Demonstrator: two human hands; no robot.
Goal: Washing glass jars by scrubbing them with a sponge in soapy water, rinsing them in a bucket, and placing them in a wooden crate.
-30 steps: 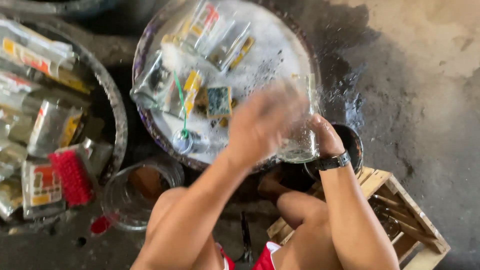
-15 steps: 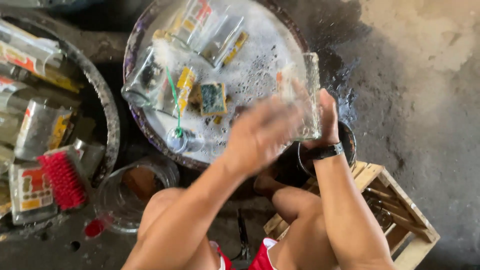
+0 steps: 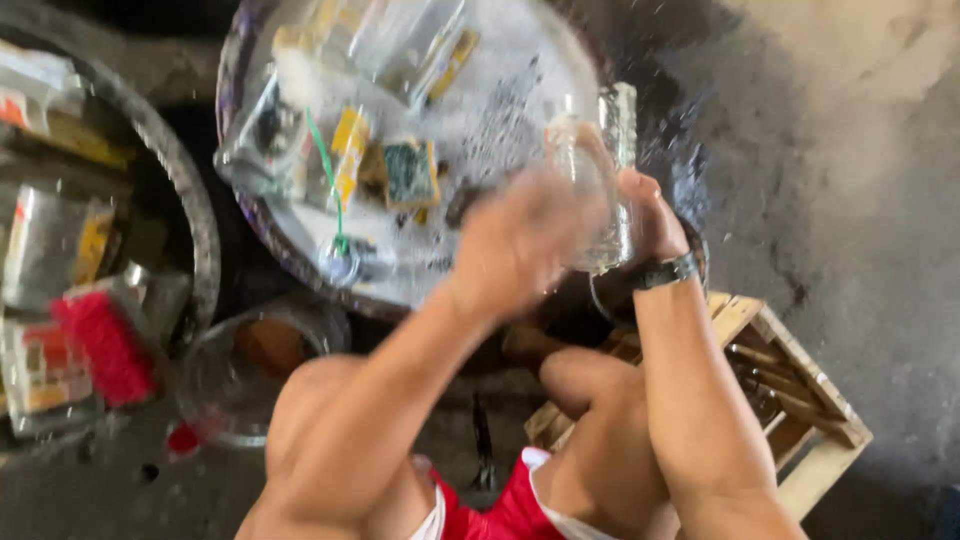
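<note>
My right hand (image 3: 650, 215), with a black watch on the wrist, grips a clear glass mug (image 3: 600, 170) held above the near right rim of a round basin (image 3: 250, 215) full of soapy water. My left hand (image 3: 515, 240) is blurred and pressed against the mug's near side. In the foam float several glass mugs, a green-and-yellow sponge (image 3: 410, 175) and a green-handled brush (image 3: 330, 200).
A second basin (image 3: 200, 220) at the left holds more glassware and a red brush (image 3: 100, 345). A small clear bowl (image 3: 250, 365) sits by my left knee. A wooden crate (image 3: 790, 400) stands at the right on wet concrete floor.
Both hands and the mug have shifted to the right and up along the basin's rim. My left hand keeps moving against the glass. The view has drifted a little.
</note>
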